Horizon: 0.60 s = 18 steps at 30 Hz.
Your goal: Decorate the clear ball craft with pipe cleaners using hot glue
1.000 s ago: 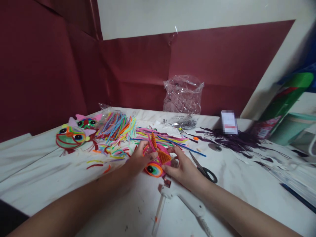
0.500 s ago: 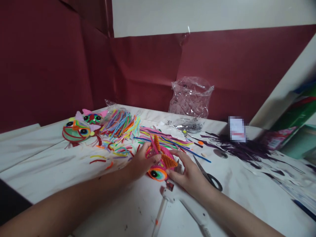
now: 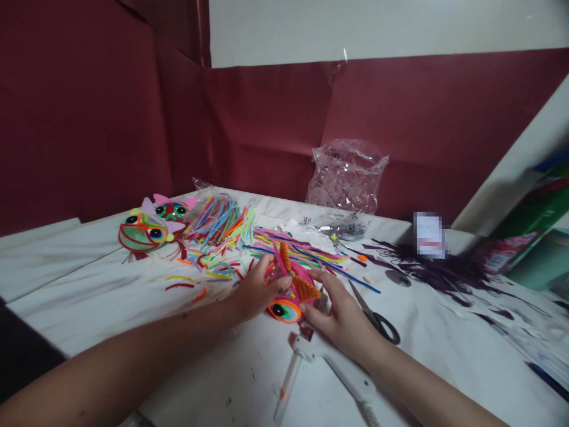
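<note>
Between my two hands is a pink pipe-cleaner animal head [image 3: 285, 309] with orange ears and a big round eye ringed in orange. My left hand [image 3: 258, 290] grips it from the left, its thumb pressed on the top near the ears. On the other side my right hand [image 3: 336, 308] holds its right edge between thumb and fingers. Just below lies a white hot glue gun [image 3: 347, 376], its nozzle end close under the head. Black-handled scissors [image 3: 377, 317] rest right of my right hand. The head's underside is hidden.
Two similar finished-looking heads [image 3: 144, 234] sit at the left. Bundles of coloured pipe cleaners [image 3: 224, 219] and cut scraps [image 3: 208, 273] lie behind my left hand. A clear plastic bag [image 3: 349, 178] stands at the back; dark purple strips [image 3: 453, 276] spread at the right.
The view has shifted slightly, so the scene sits a little further right. Both hands keep their hold on the pink head, with hardly any movement.
</note>
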Motion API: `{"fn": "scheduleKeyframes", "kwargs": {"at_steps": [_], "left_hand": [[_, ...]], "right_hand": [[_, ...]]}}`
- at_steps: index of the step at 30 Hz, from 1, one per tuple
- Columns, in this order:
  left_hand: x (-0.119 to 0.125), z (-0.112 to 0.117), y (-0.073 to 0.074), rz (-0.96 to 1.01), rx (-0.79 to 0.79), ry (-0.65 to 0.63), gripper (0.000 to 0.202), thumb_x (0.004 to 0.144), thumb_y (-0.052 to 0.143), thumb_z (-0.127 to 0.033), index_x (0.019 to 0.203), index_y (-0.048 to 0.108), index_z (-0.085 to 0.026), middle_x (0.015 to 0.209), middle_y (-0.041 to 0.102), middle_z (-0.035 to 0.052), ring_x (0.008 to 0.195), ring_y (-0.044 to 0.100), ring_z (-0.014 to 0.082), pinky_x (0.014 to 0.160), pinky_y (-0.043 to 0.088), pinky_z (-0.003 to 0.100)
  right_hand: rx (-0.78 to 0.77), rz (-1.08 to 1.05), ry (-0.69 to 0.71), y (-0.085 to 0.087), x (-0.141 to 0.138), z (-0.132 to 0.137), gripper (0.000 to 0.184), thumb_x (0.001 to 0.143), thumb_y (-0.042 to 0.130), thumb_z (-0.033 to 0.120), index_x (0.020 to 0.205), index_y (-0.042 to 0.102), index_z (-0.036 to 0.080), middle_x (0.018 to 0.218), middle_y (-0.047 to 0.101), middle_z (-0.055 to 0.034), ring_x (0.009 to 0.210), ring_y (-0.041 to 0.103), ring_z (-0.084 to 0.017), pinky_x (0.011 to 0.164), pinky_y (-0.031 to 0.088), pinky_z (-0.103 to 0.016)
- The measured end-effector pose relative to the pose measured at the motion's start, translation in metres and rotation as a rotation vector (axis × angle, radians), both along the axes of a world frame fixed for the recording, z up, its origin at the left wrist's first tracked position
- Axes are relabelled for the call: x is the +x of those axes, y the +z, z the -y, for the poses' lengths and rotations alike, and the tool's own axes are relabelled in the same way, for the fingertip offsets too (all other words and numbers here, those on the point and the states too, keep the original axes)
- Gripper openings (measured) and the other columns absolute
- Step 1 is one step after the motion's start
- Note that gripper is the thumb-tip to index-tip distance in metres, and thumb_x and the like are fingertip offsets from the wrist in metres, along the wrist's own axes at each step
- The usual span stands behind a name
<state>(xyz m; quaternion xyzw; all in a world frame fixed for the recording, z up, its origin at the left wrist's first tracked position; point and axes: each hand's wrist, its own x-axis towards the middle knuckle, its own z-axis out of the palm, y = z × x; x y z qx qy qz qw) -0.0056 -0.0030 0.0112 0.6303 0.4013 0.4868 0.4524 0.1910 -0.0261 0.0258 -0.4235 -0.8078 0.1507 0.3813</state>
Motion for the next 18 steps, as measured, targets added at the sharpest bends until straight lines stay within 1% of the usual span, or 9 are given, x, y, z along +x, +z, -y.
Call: {"fn": "scheduleKeyframes", "kwargs": {"at_steps": [4, 6, 9, 11, 13, 15, 18], "left_hand": [[0.001, 0.001, 0.000, -0.010, 0.000, 0.027, 0.034, 0.077, 0.063, -0.040, 0.101, 0.051, -0.019, 0.074, 0.060, -0.0025, 0.065, 0.055, 0.0137, 0.062, 0.043, 0.026], [0.001, 0.000, 0.000, -0.013, -0.012, 0.022, 0.035, 0.077, 0.063, -0.041, 0.102, 0.051, -0.020, 0.078, 0.061, -0.0013, 0.068, 0.057, 0.0150, 0.062, 0.044, 0.027], [0.002, -0.002, 0.002, -0.002, -0.011, 0.014, 0.036, 0.077, 0.063, -0.041, 0.104, 0.052, -0.020, 0.088, 0.063, 0.0015, 0.077, 0.061, 0.0182, 0.067, 0.046, 0.030], [0.002, -0.003, 0.005, 0.002, -0.019, 0.016, 0.036, 0.077, 0.063, -0.041, 0.104, 0.052, -0.019, 0.090, 0.064, 0.0022, 0.079, 0.061, 0.0190, 0.069, 0.046, 0.030], [0.001, -0.001, 0.010, -0.010, -0.052, 0.014, 0.038, 0.077, 0.063, -0.041, 0.106, 0.052, -0.019, 0.088, 0.064, 0.0022, 0.078, 0.061, 0.0186, 0.069, 0.045, 0.030], [-0.002, 0.002, 0.015, -0.011, -0.105, -0.007, 0.041, 0.075, 0.065, -0.040, 0.108, 0.052, -0.018, 0.084, 0.064, 0.0016, 0.075, 0.061, 0.0174, 0.067, 0.045, 0.029], [-0.006, 0.007, 0.021, 0.050, -0.166, -0.088, 0.045, 0.072, 0.070, -0.038, 0.108, 0.052, -0.018, 0.082, 0.064, 0.0010, 0.071, 0.061, 0.0162, 0.065, 0.046, 0.028]], "right_hand": [[0.002, -0.010, 0.003, -0.001, 0.000, -0.001, 0.042, 0.076, 0.057, 0.035, 0.113, 0.055, 0.014, 0.113, 0.062, -0.0149, 0.108, 0.057, -0.030, 0.091, 0.045, -0.043], [0.005, -0.010, 0.002, -0.001, 0.001, -0.002, 0.042, 0.075, 0.058, 0.034, 0.112, 0.055, 0.014, 0.113, 0.062, -0.0153, 0.108, 0.057, -0.030, 0.091, 0.045, -0.043], [0.009, -0.012, 0.000, -0.001, 0.000, -0.004, 0.041, 0.075, 0.058, 0.033, 0.111, 0.055, 0.013, 0.111, 0.063, -0.0154, 0.105, 0.058, -0.030, 0.090, 0.045, -0.044], [-0.008, -0.015, -0.003, 0.000, 0.000, -0.005, 0.040, 0.076, 0.058, 0.034, 0.110, 0.055, 0.013, 0.108, 0.064, -0.0153, 0.102, 0.059, -0.029, 0.087, 0.046, -0.044], [-0.020, -0.015, 0.000, 0.000, 0.001, -0.005, 0.039, 0.077, 0.058, 0.035, 0.109, 0.055, 0.013, 0.108, 0.064, -0.0156, 0.101, 0.059, -0.030, 0.087, 0.046, -0.045], [-0.013, -0.015, 0.012, -0.001, 0.001, -0.004, 0.039, 0.076, 0.058, 0.034, 0.109, 0.055, 0.013, 0.110, 0.063, -0.0164, 0.103, 0.058, -0.030, 0.089, 0.046, -0.045], [0.005, -0.002, 0.035, -0.001, 0.001, -0.003, 0.040, 0.076, 0.058, 0.030, 0.112, 0.053, 0.012, 0.116, 0.060, -0.0168, 0.108, 0.055, -0.030, 0.092, 0.045, -0.045]]}}
